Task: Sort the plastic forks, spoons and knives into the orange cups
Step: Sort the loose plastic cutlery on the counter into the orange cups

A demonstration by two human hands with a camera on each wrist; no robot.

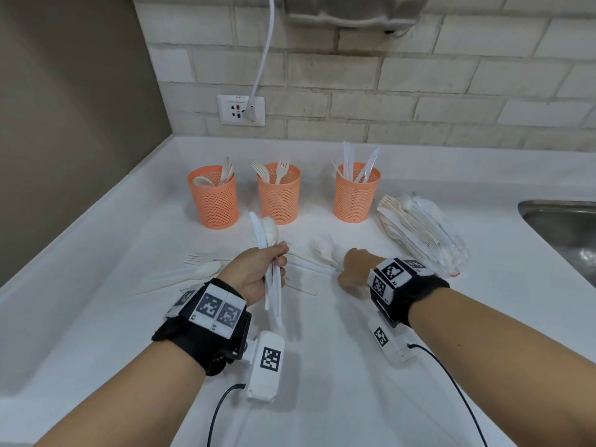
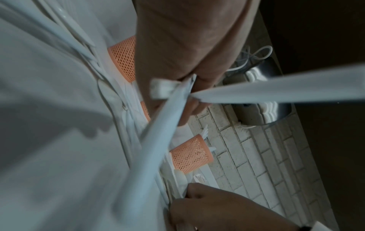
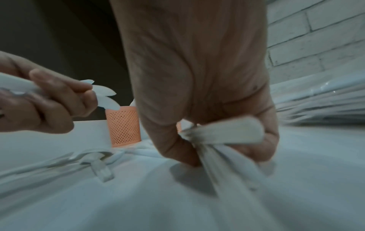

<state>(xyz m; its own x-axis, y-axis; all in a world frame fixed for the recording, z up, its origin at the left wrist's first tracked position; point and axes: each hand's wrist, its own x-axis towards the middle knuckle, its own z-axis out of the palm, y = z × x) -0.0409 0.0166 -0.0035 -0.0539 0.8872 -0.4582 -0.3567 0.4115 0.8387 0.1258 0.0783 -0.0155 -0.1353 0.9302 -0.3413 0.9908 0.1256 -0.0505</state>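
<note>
Head view: knife and spoon [image 1: 268,240] gripped upright by left hand [image 1: 258,273], cutlery [image 3: 221,134] clutched by right hand [image 1: 354,267], orange cups [image 1: 279,193] standing beyond both, left nearer.

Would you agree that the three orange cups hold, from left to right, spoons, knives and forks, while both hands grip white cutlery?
Not quite: the head view shows forks in the middle cup and knives in the right cup. The rest is right.

White countertop [image 1: 354,398] — steel sink [image 1: 561,227] at its right edge. Whitewashed brick wall [image 1: 419,91] behind, bearing a wall socket [image 1: 241,110] with a white cable [image 1: 263,59] plugged in — running upward.
</note>
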